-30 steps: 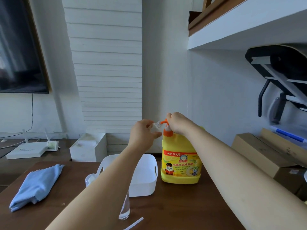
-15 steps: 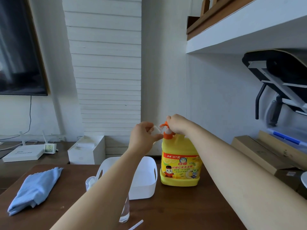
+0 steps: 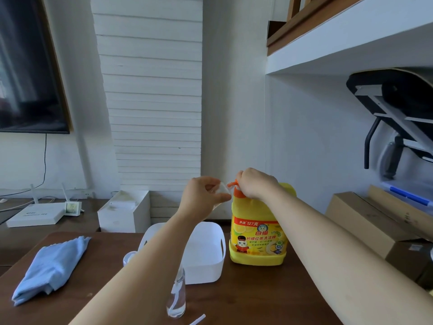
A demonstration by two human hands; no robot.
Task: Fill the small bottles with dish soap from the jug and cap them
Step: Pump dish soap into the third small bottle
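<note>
Pressing on the orange pump (image 3: 235,186) of the yellow jug (image 3: 257,233), the right hand (image 3: 255,185) is closed over the pump head. The left hand (image 3: 203,197) is pinched on a small clear bottle (image 3: 222,189), held up against the spout; bottle detail is largely hidden by the fingers. The jug stands on the table (image 3: 246,299) just right of a white bin (image 3: 206,252). A second clear bottle (image 3: 177,295) stands upright near the front edge, uncapped as far as can be judged.

Risk: if the bottle mouth sits off the spout, soap would likely run over the fingers and drip onto the table. A hard press could tip the jug.

Against the earlier frames, hands and jug hold the same pose; only the camera view has tilted upward slightly.
</note>
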